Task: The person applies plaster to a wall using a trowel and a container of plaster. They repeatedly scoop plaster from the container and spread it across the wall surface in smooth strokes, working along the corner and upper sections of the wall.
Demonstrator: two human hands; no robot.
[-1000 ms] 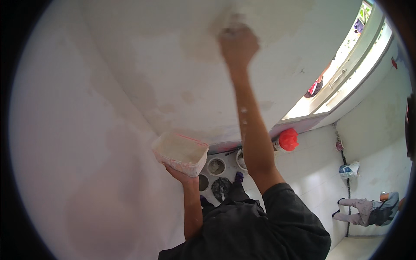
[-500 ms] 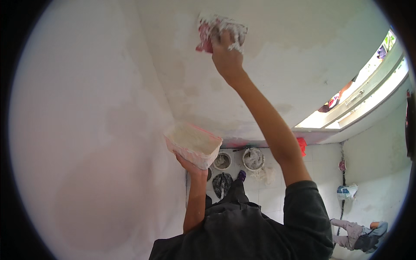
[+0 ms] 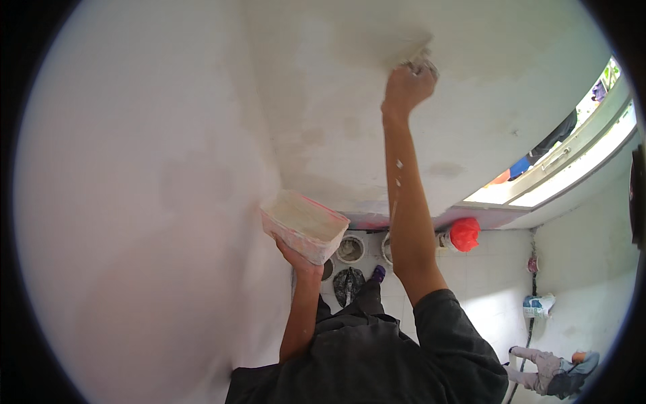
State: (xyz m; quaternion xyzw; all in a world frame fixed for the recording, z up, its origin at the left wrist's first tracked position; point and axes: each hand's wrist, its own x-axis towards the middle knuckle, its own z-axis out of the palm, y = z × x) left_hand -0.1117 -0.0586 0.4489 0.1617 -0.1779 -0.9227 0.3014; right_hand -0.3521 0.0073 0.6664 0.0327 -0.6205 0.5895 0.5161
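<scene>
My left hand point(image 3: 303, 262) supports a pinkish plastic tub point(image 3: 296, 237) from below, fingers along its side. The tub is crusted with pale plaster and holds more of it. My right arm is stretched far up, and my right hand point(image 3: 412, 84) is closed around a plaster scraper point(image 3: 416, 51). Its blade is seen at a slant against the wall point(image 3: 336, 87), beside a darker damp-looking patch. White paste coats my fingers, and white specks dot my forearm.
Below are a bucket point(image 3: 350, 249) of grey-white paste, a black bag point(image 3: 348, 286) by my feet and a red bag point(image 3: 464, 234) on a pail. A bright window point(image 3: 552, 168) is at the right, with people beyond. Another person point(image 3: 562, 372) is at the lower right.
My right hand has moved right with the scraper, whose plaster-covered red face has turned from view to a slant. The tub has shifted slightly right in view.
</scene>
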